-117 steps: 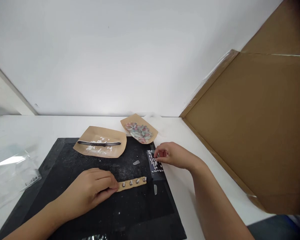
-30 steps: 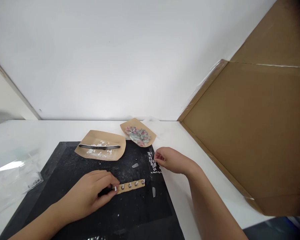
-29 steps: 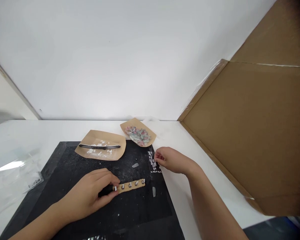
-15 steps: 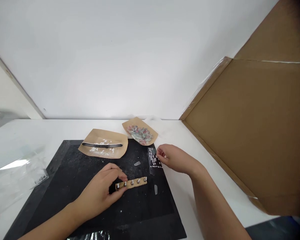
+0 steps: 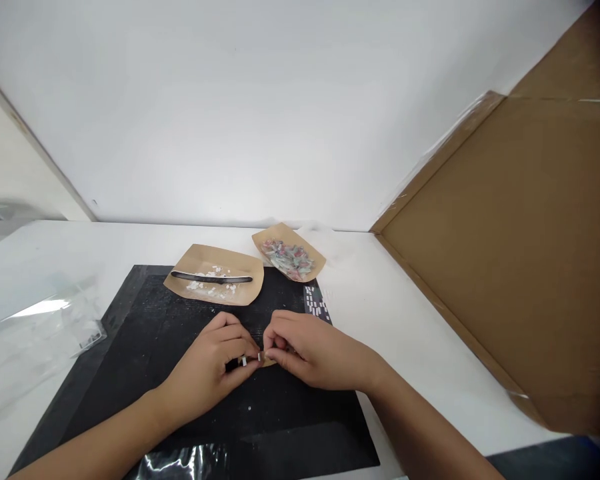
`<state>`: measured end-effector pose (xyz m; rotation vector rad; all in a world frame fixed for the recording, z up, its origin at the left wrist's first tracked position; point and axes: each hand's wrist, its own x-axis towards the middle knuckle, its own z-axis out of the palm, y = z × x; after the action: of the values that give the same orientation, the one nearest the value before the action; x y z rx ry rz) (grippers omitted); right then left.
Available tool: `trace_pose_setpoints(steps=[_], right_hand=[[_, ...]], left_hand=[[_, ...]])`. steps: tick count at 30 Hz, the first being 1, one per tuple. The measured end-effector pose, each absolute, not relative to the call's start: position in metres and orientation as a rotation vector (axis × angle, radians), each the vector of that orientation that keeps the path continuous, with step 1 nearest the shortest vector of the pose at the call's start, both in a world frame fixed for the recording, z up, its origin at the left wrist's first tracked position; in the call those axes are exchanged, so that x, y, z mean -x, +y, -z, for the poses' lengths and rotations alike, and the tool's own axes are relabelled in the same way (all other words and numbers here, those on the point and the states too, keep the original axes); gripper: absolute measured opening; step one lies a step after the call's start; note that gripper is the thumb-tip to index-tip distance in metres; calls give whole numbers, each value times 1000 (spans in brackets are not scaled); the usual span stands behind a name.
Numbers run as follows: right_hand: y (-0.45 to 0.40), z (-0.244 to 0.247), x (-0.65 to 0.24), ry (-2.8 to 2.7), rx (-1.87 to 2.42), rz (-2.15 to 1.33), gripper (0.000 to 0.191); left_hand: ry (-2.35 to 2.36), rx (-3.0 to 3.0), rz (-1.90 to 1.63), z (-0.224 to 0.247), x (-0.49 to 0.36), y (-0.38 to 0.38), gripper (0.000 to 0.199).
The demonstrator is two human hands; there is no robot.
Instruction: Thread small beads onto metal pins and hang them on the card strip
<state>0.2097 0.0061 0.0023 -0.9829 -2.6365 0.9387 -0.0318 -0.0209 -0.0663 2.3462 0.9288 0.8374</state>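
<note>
My left hand (image 5: 213, 360) rests on the black mat, its thumb and fingers pinching a short tan strip (image 5: 269, 362) near its left end. Small white tabs (image 5: 245, 361) stand up from the strip; most of its right part is hidden behind my right hand (image 5: 313, 348). That hand bends over the strip with thumb and forefinger pressed together close to the left fingertips. Whatever it may hold is too small to make out. Beyond it lies a clear sheet (image 5: 316, 303) bearing rows of little white pieces, partly covered by the hand.
A paper tray (image 5: 250, 257) with white bits and a long dark tool (image 5: 213, 277) sits at the mat's (image 5: 145, 333) back edge. Another tray (image 5: 265, 235) holds small plastic packets. Clear plastic bags (image 5: 45, 347) lie left; a cardboard panel (image 5: 505, 233) stands right.
My right hand has moved left and toward me, from the clear sheet to the strip. My left hand keeps its hold on the strip. The view has shifted slightly.
</note>
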Motion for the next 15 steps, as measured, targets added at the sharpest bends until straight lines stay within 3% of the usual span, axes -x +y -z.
trace_pose_setpoints(steps=[15], right_hand=[[1,-1,-199,-2682,1011,-887,3]], left_hand=[[972,-2340,-826,64,31,-23,13]])
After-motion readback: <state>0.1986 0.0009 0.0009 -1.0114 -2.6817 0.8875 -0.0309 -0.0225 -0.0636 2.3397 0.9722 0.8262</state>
